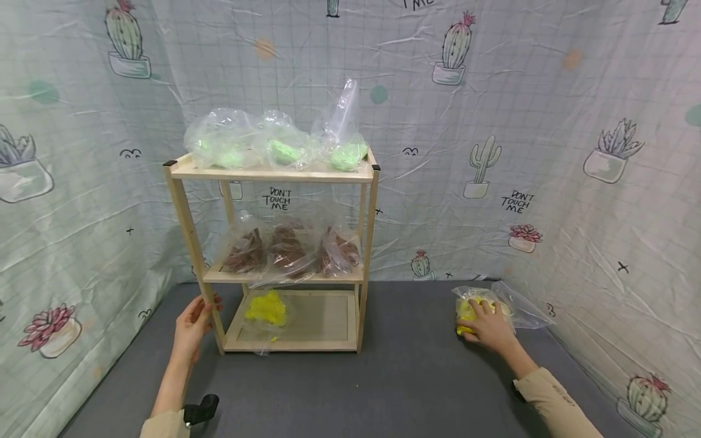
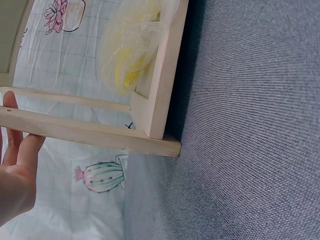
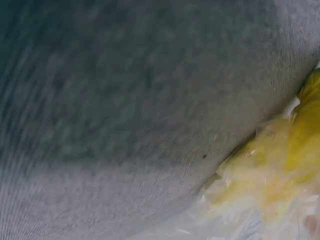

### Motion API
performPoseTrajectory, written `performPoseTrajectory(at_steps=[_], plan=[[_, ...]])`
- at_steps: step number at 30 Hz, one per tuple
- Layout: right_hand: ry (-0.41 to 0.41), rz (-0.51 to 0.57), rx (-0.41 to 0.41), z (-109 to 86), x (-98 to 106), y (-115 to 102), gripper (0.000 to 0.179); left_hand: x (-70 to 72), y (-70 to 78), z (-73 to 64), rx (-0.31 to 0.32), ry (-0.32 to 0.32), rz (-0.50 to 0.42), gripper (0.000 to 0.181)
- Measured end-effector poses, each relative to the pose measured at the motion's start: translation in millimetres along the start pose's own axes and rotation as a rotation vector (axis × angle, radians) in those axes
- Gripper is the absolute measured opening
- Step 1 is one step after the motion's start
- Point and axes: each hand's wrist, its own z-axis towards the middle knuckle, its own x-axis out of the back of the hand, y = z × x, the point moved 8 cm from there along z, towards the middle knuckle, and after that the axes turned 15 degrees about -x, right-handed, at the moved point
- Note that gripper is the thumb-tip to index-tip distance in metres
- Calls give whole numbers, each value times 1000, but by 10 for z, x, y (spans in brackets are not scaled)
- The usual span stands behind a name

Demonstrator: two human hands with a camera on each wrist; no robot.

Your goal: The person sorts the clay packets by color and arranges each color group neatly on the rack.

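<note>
My left hand (image 1: 191, 322) grips the front left post (image 2: 75, 127) of a small wooden shelf rack (image 1: 274, 176), low down, with fingers on both sides of the wood. Far to the right, my right hand (image 1: 490, 328) lies over a clear plastic bag with yellow contents (image 1: 465, 313), its fingers and thumb spread round the top; the bag rests on the grey surface. In the right wrist view the yellow bag (image 3: 280, 165) fills the lower right corner, and the fingers are mostly out of sight. Another yellow bag (image 1: 266, 309) sits at the left of the rack's bottom level.
Clear bags with light green contents (image 1: 285, 152) line the top shelf. Bags with brown contents (image 1: 287, 246) stand on the middle shelf. Printed cactus cloth (image 1: 427, 121) hangs behind and at both sides of the grey surface (image 1: 405, 365).
</note>
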Motion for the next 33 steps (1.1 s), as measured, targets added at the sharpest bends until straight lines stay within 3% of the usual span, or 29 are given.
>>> performPoseTrajectory(at_steps=[5, 14, 24, 33], plan=[[120, 12, 60, 14, 25, -75, 24, -3, 4, 0, -17, -12, -23, 27], [142, 29, 99, 16, 81, -148, 29, 2, -10, 4, -17, -19, -8, 35], [232, 85, 152, 70, 426, -365, 33, 7, 1, 11, -10, -3, -26, 37], [258, 136, 200, 71, 715, -734, 39, -9, 14, 12, -11, -5, -14, 37]])
